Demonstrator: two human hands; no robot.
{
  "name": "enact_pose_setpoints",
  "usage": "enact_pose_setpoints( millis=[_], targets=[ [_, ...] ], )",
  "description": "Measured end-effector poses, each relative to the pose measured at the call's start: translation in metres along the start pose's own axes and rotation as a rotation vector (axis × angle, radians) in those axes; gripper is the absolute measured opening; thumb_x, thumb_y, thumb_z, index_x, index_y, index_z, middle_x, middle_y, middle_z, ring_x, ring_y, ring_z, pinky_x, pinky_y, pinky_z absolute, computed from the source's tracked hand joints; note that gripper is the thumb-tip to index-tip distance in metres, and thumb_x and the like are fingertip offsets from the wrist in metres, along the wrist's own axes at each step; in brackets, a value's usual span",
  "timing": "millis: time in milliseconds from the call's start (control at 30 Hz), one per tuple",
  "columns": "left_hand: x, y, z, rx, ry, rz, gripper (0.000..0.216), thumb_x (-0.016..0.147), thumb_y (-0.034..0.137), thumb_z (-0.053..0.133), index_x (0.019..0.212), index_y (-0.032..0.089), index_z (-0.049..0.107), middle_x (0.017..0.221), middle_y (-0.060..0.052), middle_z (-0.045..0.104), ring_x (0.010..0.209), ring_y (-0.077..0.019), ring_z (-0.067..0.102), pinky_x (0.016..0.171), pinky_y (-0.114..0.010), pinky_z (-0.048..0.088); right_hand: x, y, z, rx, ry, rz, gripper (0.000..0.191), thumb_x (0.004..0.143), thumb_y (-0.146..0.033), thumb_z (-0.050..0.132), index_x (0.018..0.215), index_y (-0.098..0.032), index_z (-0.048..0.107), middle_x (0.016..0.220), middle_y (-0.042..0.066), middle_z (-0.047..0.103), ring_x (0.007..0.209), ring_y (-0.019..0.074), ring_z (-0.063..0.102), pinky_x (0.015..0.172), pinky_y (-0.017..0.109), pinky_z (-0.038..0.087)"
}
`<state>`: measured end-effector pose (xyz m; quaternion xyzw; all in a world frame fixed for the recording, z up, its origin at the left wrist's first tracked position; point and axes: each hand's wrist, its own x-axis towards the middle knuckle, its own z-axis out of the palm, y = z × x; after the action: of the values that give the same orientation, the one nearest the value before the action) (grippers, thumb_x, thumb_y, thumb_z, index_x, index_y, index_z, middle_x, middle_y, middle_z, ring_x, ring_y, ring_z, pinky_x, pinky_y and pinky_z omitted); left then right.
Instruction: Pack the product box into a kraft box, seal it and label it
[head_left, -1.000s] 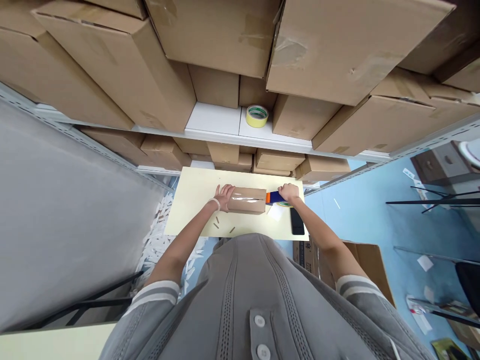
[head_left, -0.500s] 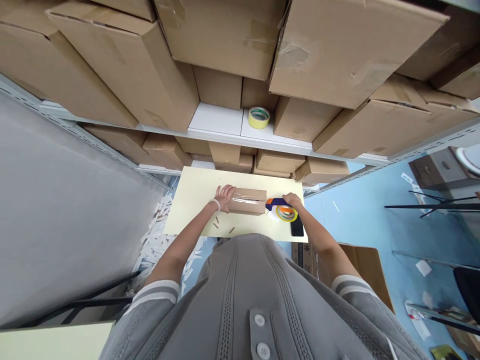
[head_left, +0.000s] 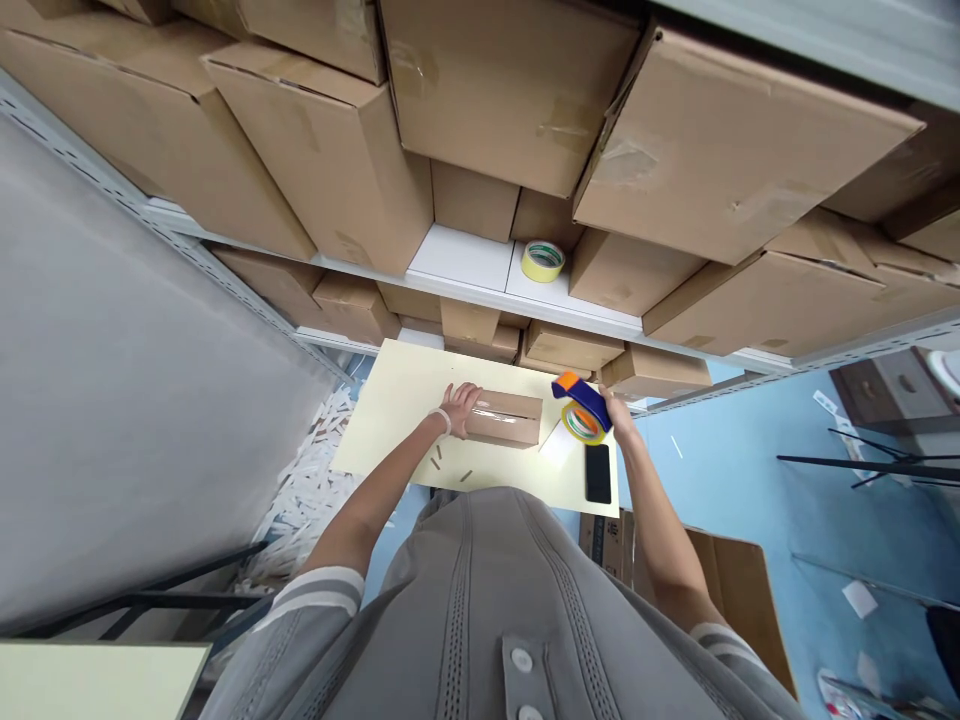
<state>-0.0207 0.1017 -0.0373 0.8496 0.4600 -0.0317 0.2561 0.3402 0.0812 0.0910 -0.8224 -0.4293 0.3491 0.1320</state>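
Note:
A small brown cardboard box (head_left: 508, 426) lies on the pale yellow tabletop (head_left: 390, 400), with shiny clear tape along its top seam. My left hand (head_left: 459, 407) grips the box's left end, fingers over the top. To the right, my right hand (head_left: 618, 414) is closed on the handle of a blue and orange tape dispenser (head_left: 586, 396) loaded with a yellow-edged roll. The dispenser is held apart from the box's right end. Below it a black phone (head_left: 598, 474) rests near the tabletop's right edge.
Small brown strips (head_left: 436, 458) lie in front of the box. Behind the tabletop, shelves hold many cartons (head_left: 495, 110) and a yellow tape roll (head_left: 543, 262). White paper scraps (head_left: 300, 500) cover the floor at left. An open carton (head_left: 739, 585) stands at lower right.
My right hand has drawn the tape dispenser away from the box's right end, up and to the right, uncovering more of the phone. My left hand stays on the box. The head view has shifted slightly.

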Motion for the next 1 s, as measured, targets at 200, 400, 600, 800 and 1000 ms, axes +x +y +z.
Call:
enact_pose_setpoints(
  millis=[200,400,600,800,1000],
  targets=[
    [-0.003,0.005,-0.005,0.014,-0.031,-0.008,0.127,0.045,0.030,0.078,0.150,0.011,0.008,0.153,-0.023,0.016,0.144,-0.0357,0.006,0.113,-0.057,-0.006,-0.037,-0.142,0.005,0.314,-0.095,-0.646,0.061,0.077,-0.074,0.049,0.082,-0.016,0.068,0.074,0.004,0.068,0.073,0.0209,0.062,0.068,0.029,0.045],
    [-0.010,0.006,0.001,0.004,0.005,-0.005,0.129,0.045,0.031,0.081,0.150,0.011,0.008,0.154,-0.024,0.016,0.145,-0.0358,0.006,0.113,-0.057,-0.006,-0.039,-0.270,0.041,-0.206,0.430,-1.034,0.058,0.083,-0.071,0.042,0.085,-0.016,0.063,0.085,0.011,0.067,0.085,0.0267,0.059,0.080,0.035,0.040],
    [-0.011,0.000,0.009,-0.052,0.051,0.032,0.128,0.045,0.025,0.081,0.150,0.014,0.008,0.154,-0.022,0.017,0.145,-0.0350,0.005,0.113,-0.058,-0.006,-0.001,-0.317,0.080,-0.445,0.530,-1.159,0.053,0.091,-0.060,0.037,0.093,-0.014,0.061,0.096,0.017,0.066,0.099,0.0315,0.053,0.094,0.044,0.033],
    [-0.013,-0.002,0.007,-0.102,0.069,0.053,0.128,0.045,0.025,0.080,0.150,0.017,0.009,0.154,-0.022,0.018,0.145,-0.0360,0.006,0.114,-0.058,-0.005,0.013,-0.313,0.097,-0.447,0.527,-1.122,0.052,0.094,-0.054,0.034,0.107,-0.009,0.057,0.104,0.020,0.063,0.104,0.0313,0.051,0.097,0.046,0.032],
    [-0.016,0.005,-0.001,-0.052,0.038,0.037,0.127,0.046,0.025,0.080,0.150,0.012,0.008,0.155,-0.023,0.016,0.145,-0.0351,0.005,0.113,-0.058,-0.007,-0.011,-0.291,0.081,-0.375,0.510,-1.131,0.052,0.093,-0.055,0.035,0.118,-0.011,0.050,0.121,0.021,0.051,0.115,0.0342,0.043,0.100,0.050,0.031]
  ],
)
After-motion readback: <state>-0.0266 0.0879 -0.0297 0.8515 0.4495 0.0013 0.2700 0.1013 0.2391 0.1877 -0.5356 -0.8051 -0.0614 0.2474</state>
